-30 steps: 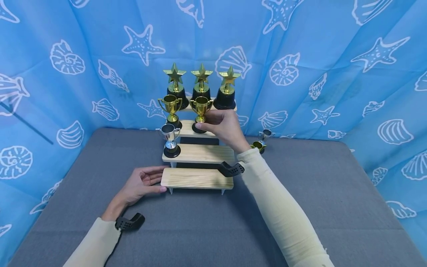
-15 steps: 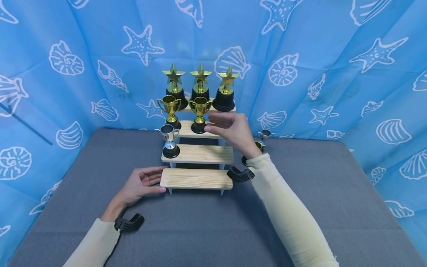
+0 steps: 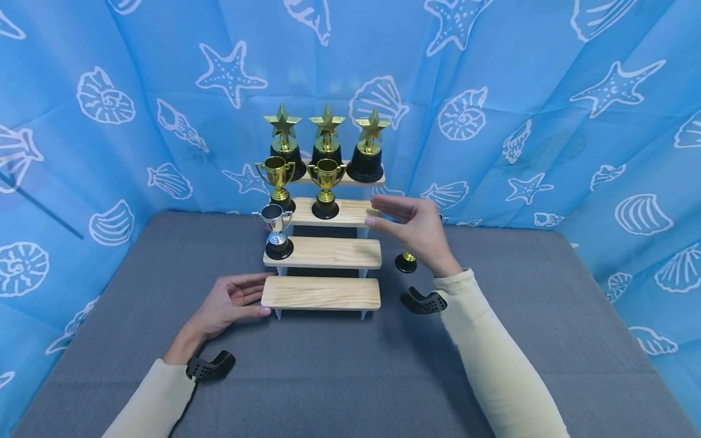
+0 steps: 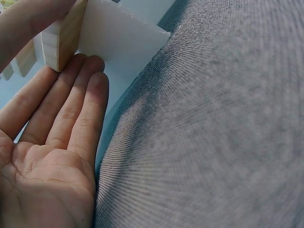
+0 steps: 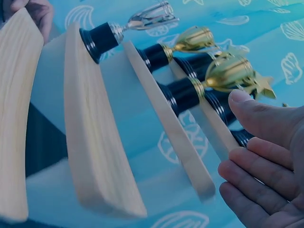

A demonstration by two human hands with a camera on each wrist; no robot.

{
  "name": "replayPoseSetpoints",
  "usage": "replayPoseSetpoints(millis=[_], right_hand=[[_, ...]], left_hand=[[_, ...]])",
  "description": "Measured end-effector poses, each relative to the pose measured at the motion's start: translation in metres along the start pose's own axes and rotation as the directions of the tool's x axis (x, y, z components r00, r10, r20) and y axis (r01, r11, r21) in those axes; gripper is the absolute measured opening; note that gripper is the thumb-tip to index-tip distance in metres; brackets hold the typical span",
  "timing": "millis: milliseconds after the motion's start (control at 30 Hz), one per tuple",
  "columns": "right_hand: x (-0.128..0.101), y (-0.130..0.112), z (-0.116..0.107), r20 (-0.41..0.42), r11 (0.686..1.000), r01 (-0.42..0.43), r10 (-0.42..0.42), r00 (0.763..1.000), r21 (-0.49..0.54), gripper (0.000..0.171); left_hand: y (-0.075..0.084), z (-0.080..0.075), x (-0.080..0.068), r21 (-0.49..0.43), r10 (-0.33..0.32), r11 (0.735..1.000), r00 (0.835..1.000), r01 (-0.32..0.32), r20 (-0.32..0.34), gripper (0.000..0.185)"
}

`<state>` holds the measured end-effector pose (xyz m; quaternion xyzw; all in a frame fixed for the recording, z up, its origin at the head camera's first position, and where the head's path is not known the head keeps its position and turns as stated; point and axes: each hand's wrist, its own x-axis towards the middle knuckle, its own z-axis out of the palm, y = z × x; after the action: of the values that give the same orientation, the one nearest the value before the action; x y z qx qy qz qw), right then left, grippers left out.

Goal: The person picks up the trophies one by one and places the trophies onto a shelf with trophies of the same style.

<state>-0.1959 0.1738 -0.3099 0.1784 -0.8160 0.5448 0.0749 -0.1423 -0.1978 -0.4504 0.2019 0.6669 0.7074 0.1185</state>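
Observation:
A tiered wooden display stand is on the table, its lowest step held at the left end between the thumb and fingers of my left hand. My right hand, fingers extended and holding nothing, is just right of the second-highest step. On that step stand two gold cup trophies, one at the left and one in the middle. A silver cup trophy stands at the left of the step below. Three star trophies line the top step. In the right wrist view, the thumb is near the middle gold cup.
Right of the stand, a gold trophy is on the grey table, mostly hidden behind my right hand. A blue curtain with shell and starfish prints hangs along the back and sides.
My right hand has let go of the middle gold cup trophy and moved right and toward me. The cup now stands upright on its step. The left hand has stayed in place.

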Motion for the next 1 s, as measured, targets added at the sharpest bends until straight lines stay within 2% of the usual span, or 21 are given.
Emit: replayPoseSetpoints(millis=[167,600,1000], right_hand=[[-0.009,0.008,-0.012,-0.03,1.0,-0.017,0.017,0.999,0.0,0.051],[-0.029,0.027,-0.036,-0.083,0.995,-0.05,0.043,0.996,-0.085,0.053],[-0.04,0.047,-0.049,-0.121,0.985,-0.138,0.126,0.985,-0.104,0.056]], left_hand=[[-0.001,-0.001,-0.001,0.005,0.002,1.0,1.0,-0.002,-0.003,0.068],[-0.001,0.0,-0.001,0.007,-0.022,1.0,1.0,0.023,-0.01,0.069],[0.0,0.001,0.0,0.016,-0.029,0.999,1.0,0.029,-0.012,0.069]])
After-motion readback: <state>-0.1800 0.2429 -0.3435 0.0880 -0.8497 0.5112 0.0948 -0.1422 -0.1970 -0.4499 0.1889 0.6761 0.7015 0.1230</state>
